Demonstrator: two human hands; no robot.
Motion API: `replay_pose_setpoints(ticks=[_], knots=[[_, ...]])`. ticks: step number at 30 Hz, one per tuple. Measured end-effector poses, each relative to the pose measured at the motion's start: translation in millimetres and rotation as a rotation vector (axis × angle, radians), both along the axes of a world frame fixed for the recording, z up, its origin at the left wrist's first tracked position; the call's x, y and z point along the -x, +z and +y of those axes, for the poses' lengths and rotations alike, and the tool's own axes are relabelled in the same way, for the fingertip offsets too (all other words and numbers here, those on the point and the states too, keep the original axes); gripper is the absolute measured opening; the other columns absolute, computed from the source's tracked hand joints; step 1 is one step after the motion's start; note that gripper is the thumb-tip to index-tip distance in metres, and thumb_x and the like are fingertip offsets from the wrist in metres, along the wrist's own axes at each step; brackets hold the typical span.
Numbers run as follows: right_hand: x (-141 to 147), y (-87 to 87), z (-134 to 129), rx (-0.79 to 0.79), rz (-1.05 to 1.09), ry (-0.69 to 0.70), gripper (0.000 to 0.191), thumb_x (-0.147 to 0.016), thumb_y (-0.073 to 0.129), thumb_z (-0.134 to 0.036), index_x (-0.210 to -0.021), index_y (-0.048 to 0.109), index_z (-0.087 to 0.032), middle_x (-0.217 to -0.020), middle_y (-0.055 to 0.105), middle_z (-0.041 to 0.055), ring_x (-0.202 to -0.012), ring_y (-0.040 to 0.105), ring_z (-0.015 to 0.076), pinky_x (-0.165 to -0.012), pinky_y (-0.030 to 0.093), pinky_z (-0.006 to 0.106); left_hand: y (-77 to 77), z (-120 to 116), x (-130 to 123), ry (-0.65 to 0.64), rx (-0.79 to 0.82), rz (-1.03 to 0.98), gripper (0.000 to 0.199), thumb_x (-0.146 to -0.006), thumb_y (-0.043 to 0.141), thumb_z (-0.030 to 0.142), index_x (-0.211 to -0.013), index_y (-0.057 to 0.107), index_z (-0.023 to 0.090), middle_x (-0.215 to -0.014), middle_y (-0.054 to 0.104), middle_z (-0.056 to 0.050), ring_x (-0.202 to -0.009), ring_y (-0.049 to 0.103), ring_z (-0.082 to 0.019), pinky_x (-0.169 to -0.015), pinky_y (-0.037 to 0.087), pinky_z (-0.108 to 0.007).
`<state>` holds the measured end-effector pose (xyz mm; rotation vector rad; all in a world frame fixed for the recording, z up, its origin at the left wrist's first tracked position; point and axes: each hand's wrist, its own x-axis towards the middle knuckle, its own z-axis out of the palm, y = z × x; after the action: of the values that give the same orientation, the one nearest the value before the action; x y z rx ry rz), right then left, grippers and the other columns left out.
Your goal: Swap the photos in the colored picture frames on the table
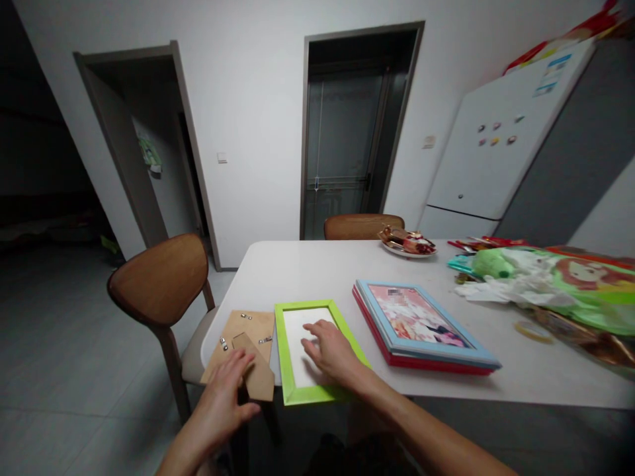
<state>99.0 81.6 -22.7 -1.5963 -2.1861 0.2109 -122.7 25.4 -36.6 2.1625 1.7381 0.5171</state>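
Observation:
A lime-green picture frame (289,350) lies flat at the front edge of the white table, its near end reaching past the edge. White shows inside its border. My right hand (330,349) is over this white area with fingers apart, holding nothing; whether the fingertips touch it I cannot tell. Left of it lies a brown backing board (258,324) with metal clips and a fold-out stand (260,380). My left hand (228,390) is at the near part of the board, fingers spread, partly covering it. To the right rests a stack of picture frames (421,324), light blue on top and red below.
The white table (307,268) holds a plate of wrapped items (407,243) at the back and a heap of bags and a green plush (496,263) at the right. A roll of tape (533,332) lies nearby. Wooden chairs (163,281) stand left and behind.

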Motion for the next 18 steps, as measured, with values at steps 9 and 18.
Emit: replay_pose_setpoints(ticks=[9, 18], knots=[[90.3, -5.9, -29.3, -0.025, -0.006, 0.281, 0.046, -0.061, 0.058, -0.043, -0.1, 0.053, -0.019, -0.095, 0.052, 0.0097, -0.091, 0.042, 0.0254, -0.078, 0.03, 0.039, -23.5, 19.4, 43.0, 0.225, -0.184, 0.112, 0.046, -0.058, 0.054, 0.014, -0.103, 0.051, 0.013, -0.117, 0.051, -0.011, -0.112, 0.043, -0.024, -0.095, 0.033, -0.036], [34.9, 21.6, -32.9, -0.033, 0.27, 0.287, 0.047, -0.058, 0.053, -0.017, -0.105, 0.053, -0.022, -0.098, 0.05, 0.0064, -0.091, 0.043, 0.0201, -0.079, 0.035, 0.033, 15.9, 2.1, -7.3, 0.153, -0.285, -0.1, 0.048, -0.057, 0.062, 0.014, -0.104, 0.051, 0.015, -0.117, 0.052, -0.012, -0.108, 0.047, -0.024, -0.093, 0.036, -0.038]])
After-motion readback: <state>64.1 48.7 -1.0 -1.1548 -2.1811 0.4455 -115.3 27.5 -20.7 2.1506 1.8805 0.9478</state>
